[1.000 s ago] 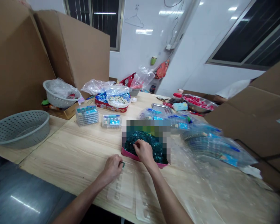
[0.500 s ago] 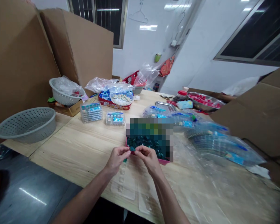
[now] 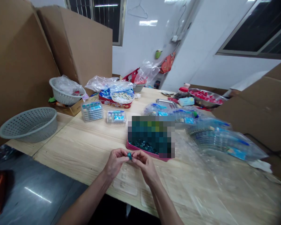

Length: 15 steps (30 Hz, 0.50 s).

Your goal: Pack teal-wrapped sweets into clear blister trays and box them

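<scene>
Between the fingertips of both my hands is a small teal piece [image 3: 129, 155], too small to make out its kind. My left hand [image 3: 114, 164] pinches it from the left with thumb and forefinger. From the other side, my right hand [image 3: 145, 163] pinches it too. Just beyond the fingers stands a pink container [image 3: 140, 151] holding many dark teal pieces [image 3: 144, 146]; its far part is blurred out. Below my hands, a clear plastic tray [image 3: 125, 187] with moulded pockets lies on the table, and another clear sheet [image 3: 147, 200] lies beside it.
Stacked clear packs [image 3: 92, 112] and a smaller stack [image 3: 116, 117] stand ahead on the left. A grey basket [image 3: 29, 125] sits at the left edge. Bagged clear packs [image 3: 224, 145] spread over the right side. Farther back are a red tin [image 3: 115, 103] and a metal bowl [image 3: 209, 106].
Both hands have come slightly back from the container's near rim, with the teal piece between them now showing more plainly. The view has shifted a little.
</scene>
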Motion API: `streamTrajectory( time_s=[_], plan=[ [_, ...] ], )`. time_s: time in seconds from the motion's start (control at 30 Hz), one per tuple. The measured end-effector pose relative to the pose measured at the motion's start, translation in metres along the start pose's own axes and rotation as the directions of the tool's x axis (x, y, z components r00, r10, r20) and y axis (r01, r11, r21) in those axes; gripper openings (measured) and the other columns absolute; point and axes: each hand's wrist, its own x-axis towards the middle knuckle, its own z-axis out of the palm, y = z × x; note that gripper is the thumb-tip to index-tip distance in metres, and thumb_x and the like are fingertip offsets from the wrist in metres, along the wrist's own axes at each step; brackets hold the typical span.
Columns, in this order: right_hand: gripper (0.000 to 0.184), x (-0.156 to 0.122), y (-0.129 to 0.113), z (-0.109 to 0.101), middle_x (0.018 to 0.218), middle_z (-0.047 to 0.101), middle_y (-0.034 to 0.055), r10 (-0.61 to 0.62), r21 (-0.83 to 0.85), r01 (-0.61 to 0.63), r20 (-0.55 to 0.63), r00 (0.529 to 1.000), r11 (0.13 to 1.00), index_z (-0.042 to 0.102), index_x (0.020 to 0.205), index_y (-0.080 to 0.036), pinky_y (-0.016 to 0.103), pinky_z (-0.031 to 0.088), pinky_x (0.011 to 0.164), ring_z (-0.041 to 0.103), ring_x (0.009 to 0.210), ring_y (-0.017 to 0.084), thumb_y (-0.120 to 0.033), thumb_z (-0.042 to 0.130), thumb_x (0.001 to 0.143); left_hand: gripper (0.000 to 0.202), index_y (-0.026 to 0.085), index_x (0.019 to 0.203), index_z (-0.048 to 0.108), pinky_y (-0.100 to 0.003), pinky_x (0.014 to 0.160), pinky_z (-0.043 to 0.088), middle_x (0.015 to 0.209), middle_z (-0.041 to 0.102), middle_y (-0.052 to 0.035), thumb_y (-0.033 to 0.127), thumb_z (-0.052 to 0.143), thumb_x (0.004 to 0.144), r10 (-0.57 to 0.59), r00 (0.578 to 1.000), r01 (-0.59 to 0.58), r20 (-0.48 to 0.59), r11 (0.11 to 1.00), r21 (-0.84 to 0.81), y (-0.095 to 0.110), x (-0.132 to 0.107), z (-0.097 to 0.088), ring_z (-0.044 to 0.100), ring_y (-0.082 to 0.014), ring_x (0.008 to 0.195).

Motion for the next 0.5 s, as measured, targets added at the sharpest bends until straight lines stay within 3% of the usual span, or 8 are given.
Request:
streamTrajectory(
  time_s=[0.13,0.3,0.5],
  plan=[
    [0.030,-0.0011,0.0002,0.0006,0.078,0.063,0.0026,0.063,0.026,-0.062,-0.006,0.998,0.998,0.061,0.082,-0.019,0.027,0.046,0.067,0.057,0.071,0.016,-0.034,0.078,0.063,0.015,0.013,0.057,0.059,-0.025,0.069,0.041,0.067,0.064,-0.0009,0.012,0.073,0.051,0.007,1.000,-0.008,0.013,0.998,0.069,-0.0009,-0.0029,-0.0021,0.056,-0.0114,0.065],
    [0.029,-0.0023,0.0031,0.0001,0.071,0.059,-0.0008,0.059,0.051,-0.060,0.010,0.998,0.997,0.059,0.079,-0.019,0.023,0.044,0.062,0.054,0.065,0.013,-0.030,0.080,0.061,0.017,0.013,0.057,0.058,-0.023,0.065,0.038,0.063,0.059,0.0006,0.011,0.074,0.050,0.010,0.997,-0.016,0.070,0.996,0.087,-0.0002,-0.0056,-0.0037,0.053,-0.0106,0.064],
    [0.029,0.0015,0.0040,0.0013,0.066,0.057,-0.0020,0.083,0.100,-0.082,-0.010,0.997,0.992,0.058,0.074,-0.019,0.023,0.045,0.060,0.053,0.061,0.012,-0.029,0.080,0.059,0.020,0.013,0.064,0.060,-0.023,0.061,0.037,0.066,0.058,-0.0003,0.019,0.076,0.053,-0.093,0.989,0.094,0.113,0.996,-0.003,0.0071,-0.0016,-0.0069,0.051,-0.0097,0.061]
  ],
)
